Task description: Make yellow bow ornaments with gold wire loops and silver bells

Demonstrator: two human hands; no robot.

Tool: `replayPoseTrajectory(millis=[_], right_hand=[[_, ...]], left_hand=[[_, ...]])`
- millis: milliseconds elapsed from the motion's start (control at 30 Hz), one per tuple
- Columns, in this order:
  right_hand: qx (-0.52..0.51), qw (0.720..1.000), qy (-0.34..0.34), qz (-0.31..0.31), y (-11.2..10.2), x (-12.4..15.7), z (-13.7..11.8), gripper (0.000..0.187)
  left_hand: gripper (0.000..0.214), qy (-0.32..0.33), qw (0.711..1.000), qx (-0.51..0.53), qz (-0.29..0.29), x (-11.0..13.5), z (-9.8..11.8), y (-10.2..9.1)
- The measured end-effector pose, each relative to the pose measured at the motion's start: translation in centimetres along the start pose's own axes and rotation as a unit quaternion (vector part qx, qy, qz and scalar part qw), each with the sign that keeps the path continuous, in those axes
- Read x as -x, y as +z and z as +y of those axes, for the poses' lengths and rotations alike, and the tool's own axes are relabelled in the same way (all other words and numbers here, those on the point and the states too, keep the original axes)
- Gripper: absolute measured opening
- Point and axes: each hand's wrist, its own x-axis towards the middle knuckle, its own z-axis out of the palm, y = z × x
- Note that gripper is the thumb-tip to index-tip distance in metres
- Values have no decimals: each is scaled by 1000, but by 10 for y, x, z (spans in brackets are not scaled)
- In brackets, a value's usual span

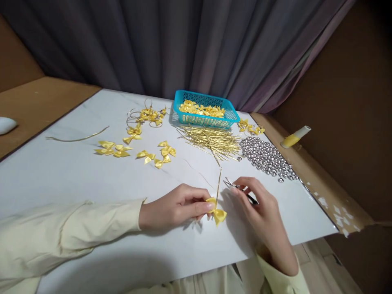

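My left hand (183,206) pinches a yellow satin ribbon bow (219,215) between thumb and fingers, low over the front of the white table. From the bow a gold twist tie (219,185) stands up, tilted slightly right. Just right of it, my right hand (260,204) is closed around small scissors with black handles (251,199). Their silver blades (227,182) point up and left, slightly parted, apart from the bow and tie. My fingers hide part of the scissors and part of the bow. A thin thread (200,174) lies on the table behind my left hand.
Behind, a blue basket (208,121) holds yellow bows. In front of it lie gold twist ties (211,141) and silver beads (266,157). Loose bows (165,153) and finished-looking bow clusters (151,114) lie left. A yellow-and-white tube (295,137) is right, on cardboard.
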Motion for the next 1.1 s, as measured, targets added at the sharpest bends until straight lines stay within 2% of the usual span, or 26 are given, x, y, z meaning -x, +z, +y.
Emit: replayPoseTrajectory(millis=[67,133,267,400,467,567,667,700,767,867,967,1100], right_hand=[[121,991,-50,-4,-9,3,14,16],[195,979,-64,-16,-12,8,28,21],[244,966,-84,-14,-7,21,46,26],[316,941,-116,-20,-4,26,50,36],[336,936,-108,-17,-8,24,51,34],[284,957,-57,3,-19,21,48,20],[153,988,-6,12,-29,23,34,12],[102,995,16,-11,-32,26,27,14],[11,998,41,-41,-34,32,12,16],[-44,995,77,-54,-32,40,-5,21],[-46,995,64,-63,-29,43,-14,31],[16,999,-27,-21,-23,45,-22,32]], left_hand=[[30,7,1000,-1,-2,1,-2,0],[29,7,1000,-5,-1,1,-4,-1],[28,7,1000,-16,14,-1,-4,-1],[25,58,996,-63,37,-2,-3,1],[24,81,991,-90,53,-2,-4,3],[24,95,984,-127,78,-2,-5,4],[23,105,977,-156,96,-3,-5,4],[24,108,976,-160,98,-3,-5,5],[24,113,975,-164,99,-4,-5,5],[23,114,974,-170,96,-5,-5,4],[22,115,973,-179,93,-5,-6,4],[22,109,971,-188,102,-5,-7,6]])
